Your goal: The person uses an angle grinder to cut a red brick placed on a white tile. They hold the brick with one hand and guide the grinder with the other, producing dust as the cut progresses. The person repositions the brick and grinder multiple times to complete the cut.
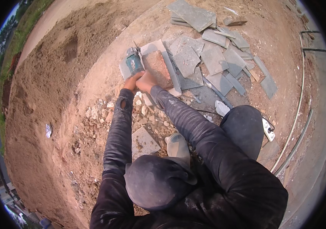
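Note:
A teal angle grinder (134, 64) lies lengthwise ahead of me, its grey head (132, 50) pointing away. Closed around the grinder's rear end is my left hand (131, 82). My right hand (147, 81) is closed right beside it, also at the tool's back end; the fingers partly hide each other. Beneath and to the left of the grinder a pale tile (125, 69) shows. Just right of it lies a rough reddish block (158, 68), with a long pale slab (169, 65) along its right side. The grinder's disc is too small to make out.
Broken grey tiles (213, 60) are spread to the right, with a stack of tiles (193, 15) behind. Rubble (144, 112) and a square tile (144, 142) lie nearer my boot (178, 147). A white power strip (268, 129) is beside my right knee (243, 129); loose soil (48, 84) stretches left.

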Demonstrator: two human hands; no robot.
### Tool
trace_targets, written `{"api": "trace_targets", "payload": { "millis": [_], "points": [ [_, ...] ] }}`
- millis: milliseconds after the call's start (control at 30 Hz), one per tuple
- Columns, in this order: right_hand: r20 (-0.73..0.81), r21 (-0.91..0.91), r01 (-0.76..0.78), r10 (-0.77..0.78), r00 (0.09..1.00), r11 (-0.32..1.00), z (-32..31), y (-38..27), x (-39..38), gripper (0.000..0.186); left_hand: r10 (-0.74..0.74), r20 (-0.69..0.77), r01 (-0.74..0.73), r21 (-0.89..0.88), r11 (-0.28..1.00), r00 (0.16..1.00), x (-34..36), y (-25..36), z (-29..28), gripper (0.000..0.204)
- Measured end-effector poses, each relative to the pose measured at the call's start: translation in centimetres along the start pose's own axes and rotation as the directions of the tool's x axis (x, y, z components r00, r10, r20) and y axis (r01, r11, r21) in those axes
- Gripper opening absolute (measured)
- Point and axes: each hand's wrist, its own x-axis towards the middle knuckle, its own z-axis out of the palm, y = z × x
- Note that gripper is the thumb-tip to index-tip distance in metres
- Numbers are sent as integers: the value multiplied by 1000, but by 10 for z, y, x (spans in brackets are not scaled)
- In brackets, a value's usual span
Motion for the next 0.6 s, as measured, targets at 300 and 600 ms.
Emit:
{"api": "trace_targets", "payload": {
  "millis": [300, 600],
  "points": [
    [1, -17, -7, 7, 1000, 1000, 4, 3, 3, 58, 0, -21, 1, 27, 1000, 1000, -4, 2, 2, 45],
    [8, -21, -10, 10, 1000, 1000, 6, 1, -3, 58, 22, -13, -22, 16, 1000, 1000, -8, 0, -2, 48]
  ]
}}
